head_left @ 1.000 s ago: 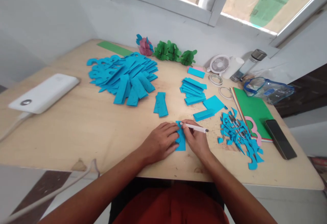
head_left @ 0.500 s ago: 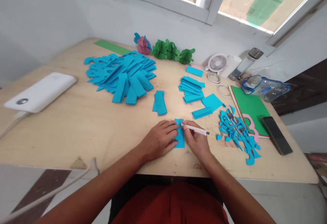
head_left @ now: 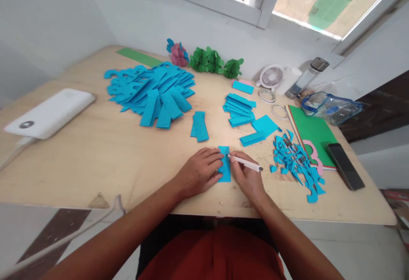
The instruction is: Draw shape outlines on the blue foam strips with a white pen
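A folded blue paper strip lies on the wooden table near its front edge, with faint pen lines on it. My left hand rests flat, its fingertips on the strip's left side, holding nothing. In my right hand is a white pen, its tip touching the upper right part of the strip. Two marked blue strips lie just beyond my left hand. Farther back are a stack of folded blue strips and a large heap of blue pieces.
Blue scraps, a green paper stack and a phone lie at right. A power bank is at left. Along the wall stand green paper shapes, a small fan and a bottle.
The pen tip and my right hand have shifted very slightly on the strip. The whole view has moved a little; my left hand stays on the paper.
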`<state>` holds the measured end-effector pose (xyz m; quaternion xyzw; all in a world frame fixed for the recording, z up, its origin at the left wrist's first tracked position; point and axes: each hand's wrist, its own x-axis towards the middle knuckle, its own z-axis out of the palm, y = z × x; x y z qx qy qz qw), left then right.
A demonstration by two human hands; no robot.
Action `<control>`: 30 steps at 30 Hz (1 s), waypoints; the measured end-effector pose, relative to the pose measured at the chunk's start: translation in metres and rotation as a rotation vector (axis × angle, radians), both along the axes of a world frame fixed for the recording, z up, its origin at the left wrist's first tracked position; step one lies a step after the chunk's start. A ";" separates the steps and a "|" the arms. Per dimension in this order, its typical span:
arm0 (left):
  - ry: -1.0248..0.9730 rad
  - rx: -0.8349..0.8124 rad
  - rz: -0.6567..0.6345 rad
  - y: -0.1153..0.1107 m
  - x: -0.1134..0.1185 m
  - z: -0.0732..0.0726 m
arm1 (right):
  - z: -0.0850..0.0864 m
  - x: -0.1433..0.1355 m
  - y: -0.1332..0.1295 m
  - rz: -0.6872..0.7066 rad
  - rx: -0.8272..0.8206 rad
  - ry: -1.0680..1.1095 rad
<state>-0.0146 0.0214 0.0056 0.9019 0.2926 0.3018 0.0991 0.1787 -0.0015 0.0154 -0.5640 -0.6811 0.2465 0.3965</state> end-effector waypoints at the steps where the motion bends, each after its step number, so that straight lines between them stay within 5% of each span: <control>1: 0.004 0.001 -0.002 0.000 0.000 0.000 | 0.001 0.000 -0.001 -0.003 0.007 -0.003; 30: 0.009 0.031 0.011 0.000 -0.001 -0.002 | 0.003 -0.002 -0.020 -0.019 0.126 -0.079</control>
